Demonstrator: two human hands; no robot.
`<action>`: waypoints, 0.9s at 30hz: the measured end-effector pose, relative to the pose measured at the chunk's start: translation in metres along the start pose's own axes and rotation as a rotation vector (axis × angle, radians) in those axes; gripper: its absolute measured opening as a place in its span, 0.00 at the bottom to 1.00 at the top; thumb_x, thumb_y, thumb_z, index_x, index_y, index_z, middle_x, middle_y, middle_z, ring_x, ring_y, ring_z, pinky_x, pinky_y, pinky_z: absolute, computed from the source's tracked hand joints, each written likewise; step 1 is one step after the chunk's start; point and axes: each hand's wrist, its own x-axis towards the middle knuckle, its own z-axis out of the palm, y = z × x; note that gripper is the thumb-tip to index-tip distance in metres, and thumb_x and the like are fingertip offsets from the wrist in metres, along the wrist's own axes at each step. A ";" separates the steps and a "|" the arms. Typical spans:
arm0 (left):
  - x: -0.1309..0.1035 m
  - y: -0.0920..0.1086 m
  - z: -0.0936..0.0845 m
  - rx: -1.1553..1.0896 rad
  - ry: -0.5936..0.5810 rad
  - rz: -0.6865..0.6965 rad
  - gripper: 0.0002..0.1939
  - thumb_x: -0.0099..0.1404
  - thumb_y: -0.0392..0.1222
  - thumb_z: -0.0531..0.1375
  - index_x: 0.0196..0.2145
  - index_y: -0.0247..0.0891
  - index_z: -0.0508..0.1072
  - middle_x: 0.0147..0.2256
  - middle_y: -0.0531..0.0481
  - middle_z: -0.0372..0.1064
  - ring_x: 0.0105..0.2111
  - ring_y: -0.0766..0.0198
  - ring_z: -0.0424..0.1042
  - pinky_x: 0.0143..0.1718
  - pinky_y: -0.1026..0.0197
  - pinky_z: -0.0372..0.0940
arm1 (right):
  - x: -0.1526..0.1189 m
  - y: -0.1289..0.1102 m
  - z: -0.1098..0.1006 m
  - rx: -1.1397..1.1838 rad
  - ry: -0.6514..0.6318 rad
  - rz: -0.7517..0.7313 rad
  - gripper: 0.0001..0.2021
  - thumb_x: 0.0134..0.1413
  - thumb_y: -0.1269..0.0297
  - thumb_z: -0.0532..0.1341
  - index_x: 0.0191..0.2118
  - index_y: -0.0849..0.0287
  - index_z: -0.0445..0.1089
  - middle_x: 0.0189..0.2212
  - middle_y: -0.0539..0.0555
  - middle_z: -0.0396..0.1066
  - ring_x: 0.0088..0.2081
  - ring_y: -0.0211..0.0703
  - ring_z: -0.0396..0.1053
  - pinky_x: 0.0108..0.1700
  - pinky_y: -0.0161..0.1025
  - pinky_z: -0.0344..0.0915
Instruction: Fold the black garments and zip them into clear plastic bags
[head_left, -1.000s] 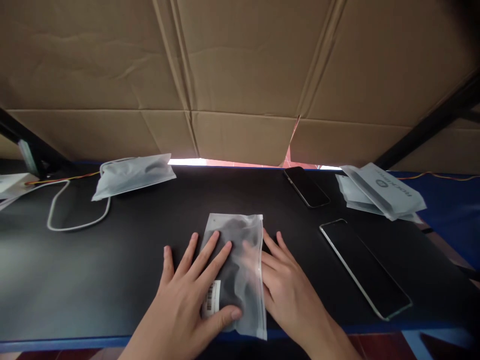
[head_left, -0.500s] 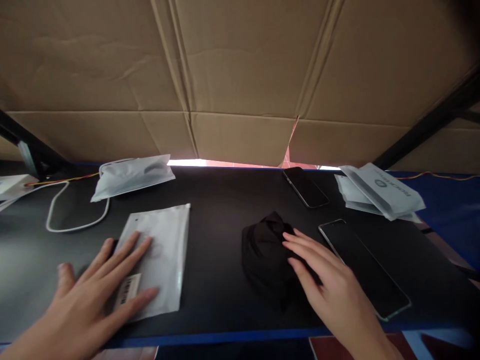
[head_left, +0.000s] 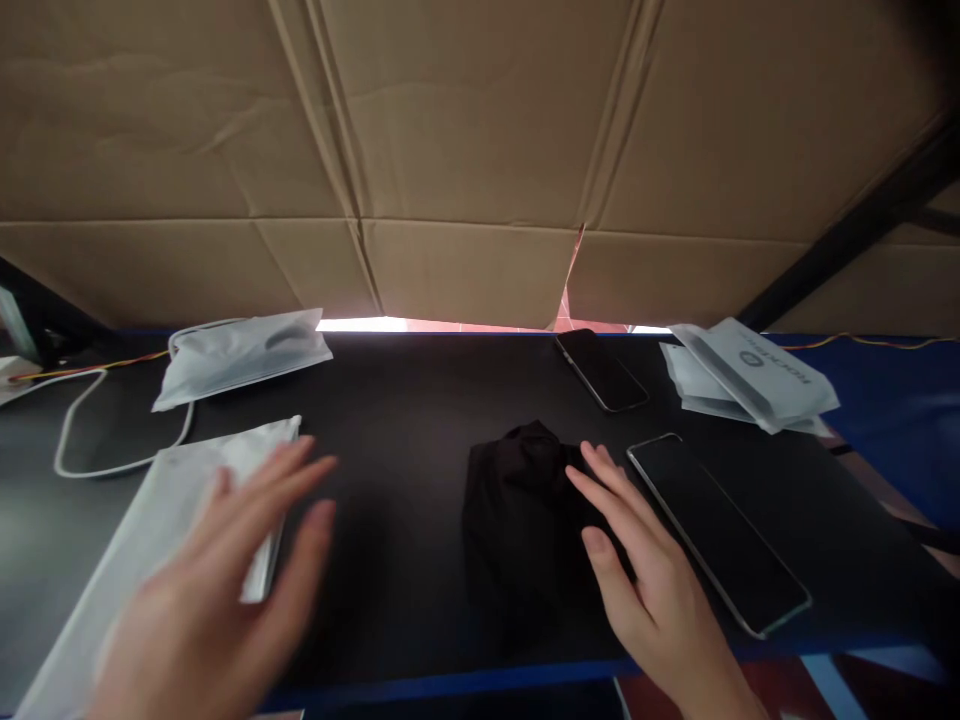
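Observation:
My left hand [head_left: 232,580] hovers over a white zip pouch [head_left: 127,540] at the lower left, fingers stretched out and thumb apart. It hides part of the pouch; whether it touches it I cannot tell. A bunched black cloth item [head_left: 517,520] lies in the middle of the black tabletop, its exact kind unclear. Beside its right edge is my right hand [head_left: 656,600], open, with fingertips at or just over the cloth. To the right of that hand a large phone [head_left: 720,540] lies flat with its screen dark.
A smaller phone [head_left: 602,370] lies farther back. Several printed white pouches [head_left: 765,375] overlap at the back right. A filled white pouch [head_left: 244,355] and a looped white cable [head_left: 60,435] are at the back left. Behind the black tabletop [head_left: 405,400] stands a cardboard wall [head_left: 465,130].
My left hand has lifted from its flat position and moved right. The pouch beneath it now reaches farther toward the lower left. My right hand stays by the cloth; the view has shifted slightly.

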 end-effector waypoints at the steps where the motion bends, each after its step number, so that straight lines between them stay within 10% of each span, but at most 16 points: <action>1: 0.005 0.027 0.008 -0.009 -0.044 0.051 0.26 0.77 0.42 0.61 0.69 0.55 0.70 0.73 0.60 0.64 0.73 0.41 0.63 0.75 0.32 0.60 | 0.001 0.000 0.002 -0.028 -0.029 -0.024 0.28 0.79 0.61 0.55 0.78 0.41 0.57 0.79 0.51 0.56 0.78 0.58 0.54 0.74 0.68 0.62; 7: 0.020 0.127 0.065 -0.103 -0.268 0.353 0.29 0.80 0.46 0.57 0.72 0.30 0.65 0.71 0.36 0.67 0.70 0.45 0.69 0.67 0.41 0.72 | 0.004 0.003 0.010 -0.115 -0.194 -0.095 0.32 0.78 0.66 0.54 0.81 0.45 0.49 0.78 0.53 0.56 0.79 0.58 0.51 0.75 0.73 0.57; 12: 0.007 0.124 0.098 0.087 -0.273 0.421 0.34 0.79 0.54 0.58 0.69 0.21 0.67 0.68 0.27 0.67 0.66 0.36 0.72 0.59 0.35 0.78 | 0.005 0.005 0.005 -0.019 -0.147 -0.044 0.25 0.79 0.65 0.55 0.75 0.47 0.65 0.73 0.54 0.67 0.74 0.55 0.63 0.75 0.69 0.59; 21: 0.019 0.124 0.071 0.089 -0.161 0.399 0.24 0.74 0.34 0.53 0.64 0.27 0.72 0.61 0.38 0.78 0.61 0.40 0.78 0.55 0.35 0.81 | 0.007 0.007 0.002 0.077 -0.056 -0.008 0.17 0.76 0.64 0.61 0.64 0.49 0.76 0.63 0.54 0.79 0.65 0.53 0.76 0.73 0.65 0.66; 27: 0.019 0.129 0.088 0.018 -0.179 0.361 0.19 0.79 0.33 0.50 0.57 0.29 0.78 0.54 0.38 0.83 0.53 0.46 0.85 0.52 0.42 0.83 | 0.006 0.010 0.005 0.057 -0.067 -0.010 0.16 0.75 0.64 0.61 0.62 0.49 0.78 0.61 0.53 0.80 0.65 0.54 0.77 0.73 0.66 0.67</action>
